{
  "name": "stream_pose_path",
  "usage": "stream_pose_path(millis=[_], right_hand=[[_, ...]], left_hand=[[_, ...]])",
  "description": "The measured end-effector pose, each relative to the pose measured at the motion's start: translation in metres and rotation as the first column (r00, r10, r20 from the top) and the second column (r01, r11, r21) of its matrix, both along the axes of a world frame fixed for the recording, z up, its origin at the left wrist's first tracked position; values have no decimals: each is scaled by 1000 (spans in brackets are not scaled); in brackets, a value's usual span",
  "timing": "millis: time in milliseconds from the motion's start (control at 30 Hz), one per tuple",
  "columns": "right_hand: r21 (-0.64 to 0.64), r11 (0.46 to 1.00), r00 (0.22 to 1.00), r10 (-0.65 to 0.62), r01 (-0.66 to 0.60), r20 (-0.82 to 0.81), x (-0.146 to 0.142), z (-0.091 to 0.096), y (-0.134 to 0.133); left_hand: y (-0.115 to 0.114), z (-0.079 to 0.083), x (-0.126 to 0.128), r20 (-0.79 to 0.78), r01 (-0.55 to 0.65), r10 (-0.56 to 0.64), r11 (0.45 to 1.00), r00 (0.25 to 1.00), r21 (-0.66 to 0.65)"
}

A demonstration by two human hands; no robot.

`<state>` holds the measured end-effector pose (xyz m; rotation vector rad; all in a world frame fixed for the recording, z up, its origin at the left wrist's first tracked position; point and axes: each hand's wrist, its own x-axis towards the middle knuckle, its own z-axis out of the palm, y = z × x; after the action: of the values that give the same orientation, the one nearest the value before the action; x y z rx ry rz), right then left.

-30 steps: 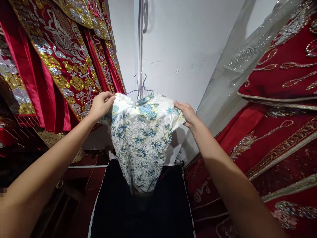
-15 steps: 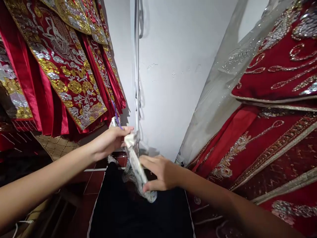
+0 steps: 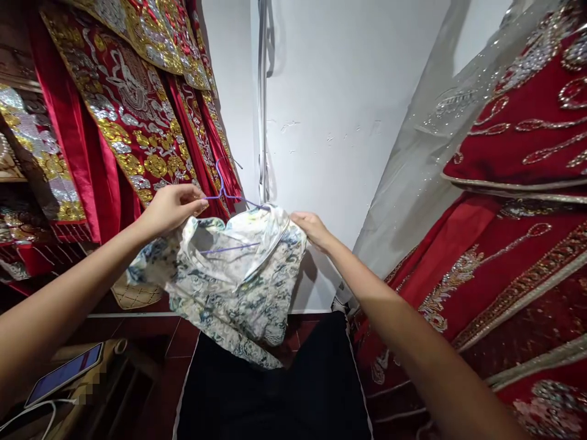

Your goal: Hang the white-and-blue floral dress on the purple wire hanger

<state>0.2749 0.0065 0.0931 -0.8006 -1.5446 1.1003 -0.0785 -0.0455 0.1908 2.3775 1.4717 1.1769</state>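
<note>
A floral top [image 3: 257, 287], white with blue-green and yellowish print, hangs spread out in front of me. Its purple wire hanger [image 3: 222, 183] runs through the neck opening, the hook pointing up. My left hand [image 3: 172, 208] is closed in a pinch on the hanger's left arm, just above the top's left shoulder. At the other shoulder, my right hand [image 3: 314, 229] pinches the fabric near the hanger's far end, which is hidden under the cloth. The lower hem droops over my dark trousers [image 3: 275, 403].
Red embroidered garments with gold and silver sequins [image 3: 156, 140] hang at left. On the right hang a beaded red dress [image 3: 499, 256] and a sheer sparkly veil [image 3: 403, 165]. A phone [image 3: 66, 373] with a white cable lies on a wooden stool at lower left. A white wall [image 3: 334, 79] stands ahead.
The top has gone from a narrow, bunched strip to spread open facing me. Both hands have risen, the left shifting leftward and the right up to the shoulder.
</note>
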Motion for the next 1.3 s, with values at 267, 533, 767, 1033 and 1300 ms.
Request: stream_pose_path(millis=[267, 533, 767, 1033, 1300], right_hand=[[78, 952, 909, -255, 295, -331, 18, 81, 44], [21, 944, 905, -311, 330, -290, 49, 39, 1], [119, 878, 878, -435, 463, -202, 54, 4, -5], [104, 677, 685, -718, 729, -126, -16, -110, -80], [42, 968, 936, -251, 249, 247, -69, -167, -106]], left_hand=[[5, -28, 36, 48, -73, 58, 912, 997, 405], [1, -125, 82, -146, 263, -293, 945, 945, -197], [2, -197, 124, -27, 321, -346, 897, 938, -304], [-31, -243, 142, 543, 371, -130, 855, 830, -362], [-60, -216, 158, 672, 347, -67, 891, 738, -293]])
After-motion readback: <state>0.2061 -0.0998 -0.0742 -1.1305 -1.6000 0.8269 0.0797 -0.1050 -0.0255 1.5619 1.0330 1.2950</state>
